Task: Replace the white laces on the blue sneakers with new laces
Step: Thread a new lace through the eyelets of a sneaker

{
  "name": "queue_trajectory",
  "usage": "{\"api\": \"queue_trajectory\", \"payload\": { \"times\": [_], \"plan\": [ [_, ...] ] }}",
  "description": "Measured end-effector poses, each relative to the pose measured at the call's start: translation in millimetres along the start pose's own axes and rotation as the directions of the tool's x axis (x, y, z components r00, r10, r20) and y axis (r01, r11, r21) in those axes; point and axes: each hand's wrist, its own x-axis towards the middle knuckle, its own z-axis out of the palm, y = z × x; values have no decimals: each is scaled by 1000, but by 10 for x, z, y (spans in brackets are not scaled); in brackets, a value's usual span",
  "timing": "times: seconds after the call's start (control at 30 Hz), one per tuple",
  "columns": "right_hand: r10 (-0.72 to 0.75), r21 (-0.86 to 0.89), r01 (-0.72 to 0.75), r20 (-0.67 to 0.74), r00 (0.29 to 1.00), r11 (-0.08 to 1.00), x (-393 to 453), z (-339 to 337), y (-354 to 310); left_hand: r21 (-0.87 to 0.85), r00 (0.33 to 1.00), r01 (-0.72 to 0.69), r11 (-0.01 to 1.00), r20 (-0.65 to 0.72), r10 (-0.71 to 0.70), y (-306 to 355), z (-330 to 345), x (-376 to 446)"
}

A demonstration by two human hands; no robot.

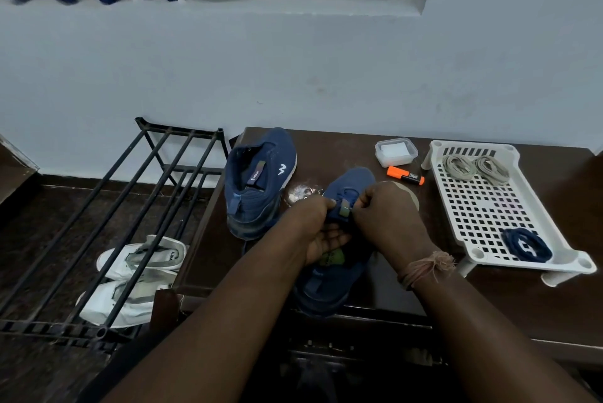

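A blue sneaker (350, 182) lies on the dark table (342, 154) in front of me, toe pointing away. My left hand (321, 229) grips its tongue and collar from the left. My right hand (386, 216) pinches the tongue area from the right; what lace it holds is hidden by the fingers. A second blue sneaker (257, 174) stands at the table's left edge. In the white perforated tray (483, 207) lie two grey-white lace bundles (474, 167) at the far end and a coiled navy lace (525, 244) at the near end.
An orange marker (404, 175) and a small lidded plastic box (395, 151) sit beyond the sneaker. A black metal shoe rack (130, 207) stands left of the table, with white shoes (137, 275) under it. The wall is close behind.
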Motion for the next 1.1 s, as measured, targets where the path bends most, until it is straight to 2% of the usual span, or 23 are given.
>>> {"api": "queue_trajectory", "payload": {
  "times": [0.13, 0.3, 0.43, 0.6, 0.7, 0.83, 1.0, 1.1],
  "plan": [
    [0, -18, 0, 4, 1000, 1000, 17, 38, 24, 25, 1000, -24, 999, 4, 24, -23, 11, 16],
    [109, 242, -144, 155, 982, 960, 59, -39, 108, 56, 999, -21, 998, 26, 19, -37, 17, 34],
    [148, 325, -220, 232, 961, 920, 66, -64, 123, 73, 999, -25, 997, 26, 23, -33, 15, 40],
    [116, 135, -131, 115, 987, 982, 28, 7, 47, 94, 999, -40, 995, 17, 39, -46, 18, 43],
    [155, 283, -182, 114, 981, 942, 56, 63, 98, 93, 999, -30, 995, 23, 28, -35, 21, 36],
    [189, 487, -271, 211, 959, 830, 59, 26, 166, 121, 999, -20, 992, 29, 17, -34, 29, 21],
    [168, 479, -206, 121, 978, 853, 46, 32, 142, 123, 999, -26, 992, 37, 21, -22, 29, 9],
    [157, 525, -185, 96, 983, 831, 48, 34, 138, 120, 999, -19, 993, 36, 15, -35, 47, -9]
  ]
}}
